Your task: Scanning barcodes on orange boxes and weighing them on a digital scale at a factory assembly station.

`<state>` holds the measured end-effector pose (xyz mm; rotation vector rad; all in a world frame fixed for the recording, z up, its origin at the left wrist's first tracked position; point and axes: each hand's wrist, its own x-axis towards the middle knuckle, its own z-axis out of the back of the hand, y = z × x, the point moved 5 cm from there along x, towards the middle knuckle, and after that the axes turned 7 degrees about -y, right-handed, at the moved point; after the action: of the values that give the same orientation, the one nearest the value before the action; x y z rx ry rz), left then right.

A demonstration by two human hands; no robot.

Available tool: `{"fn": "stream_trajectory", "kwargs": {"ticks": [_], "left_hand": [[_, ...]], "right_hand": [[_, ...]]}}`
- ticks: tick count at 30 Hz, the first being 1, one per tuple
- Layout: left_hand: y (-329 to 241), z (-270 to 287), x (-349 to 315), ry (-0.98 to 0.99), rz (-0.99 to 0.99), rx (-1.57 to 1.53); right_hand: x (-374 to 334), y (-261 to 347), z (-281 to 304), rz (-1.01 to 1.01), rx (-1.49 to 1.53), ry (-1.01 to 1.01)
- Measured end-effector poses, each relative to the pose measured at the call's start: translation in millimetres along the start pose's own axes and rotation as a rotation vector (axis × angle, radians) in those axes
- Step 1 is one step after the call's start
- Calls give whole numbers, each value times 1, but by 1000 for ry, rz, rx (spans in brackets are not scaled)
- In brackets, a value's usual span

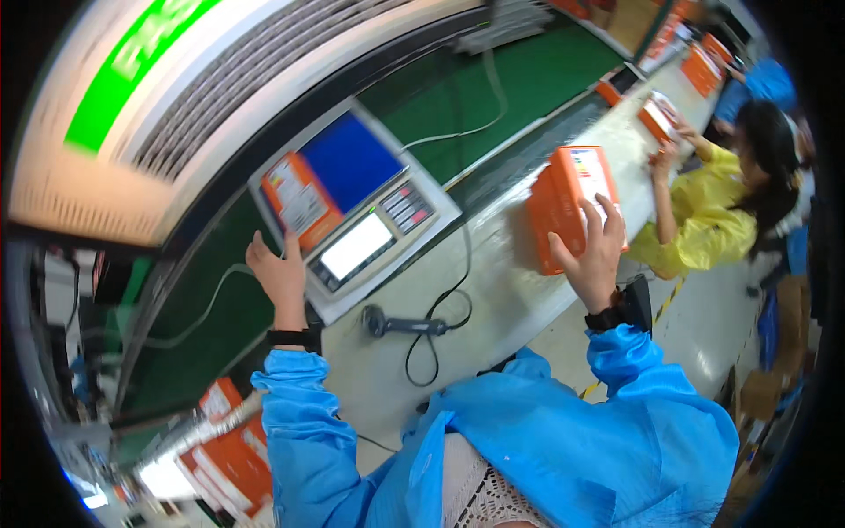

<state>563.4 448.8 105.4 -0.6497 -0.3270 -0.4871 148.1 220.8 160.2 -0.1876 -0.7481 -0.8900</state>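
An orange box (301, 200) with a white label lies on the left part of a weighing scale's blue plate (354, 157). Beside that box's near end is my left hand (280, 273), thumb and fingers spread, holding nothing. The scale's display (356, 246) is lit. To the right, several orange boxes (556, 211) stand close together on the bench. My right hand (591, 255) reaches over their near side with its fingers spread apart; whether the fingertips touch the cardboard I cannot tell. A grey handheld scanner (400, 326) with a black cable lies between my arms.
A large screen (114, 176) leans over the far left. The green conveyor belt (440, 97) runs behind the pale bench (493, 304). A co-worker in yellow (713, 216) handles a box (660, 116) at the right. More orange boxes (233, 466) sit at the lower left.
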Motion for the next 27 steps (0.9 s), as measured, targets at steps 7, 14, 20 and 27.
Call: {"fn": "stream_trajectory", "kwargs": {"ticks": [7, 14, 20, 27], "left_hand": [[129, 72, -169, -25, 112, 233], [221, 96, -325, 228, 572, 516], [203, 110, -338, 326, 521, 451], [205, 106, -348, 247, 437, 368]], "right_hand": [[-115, 167, -133, 277, 809, 835], [-178, 213, -184, 253, 714, 1168], [-147, 225, -148, 133, 834, 1196], [-41, 258, -108, -364, 1293, 1056]]}}
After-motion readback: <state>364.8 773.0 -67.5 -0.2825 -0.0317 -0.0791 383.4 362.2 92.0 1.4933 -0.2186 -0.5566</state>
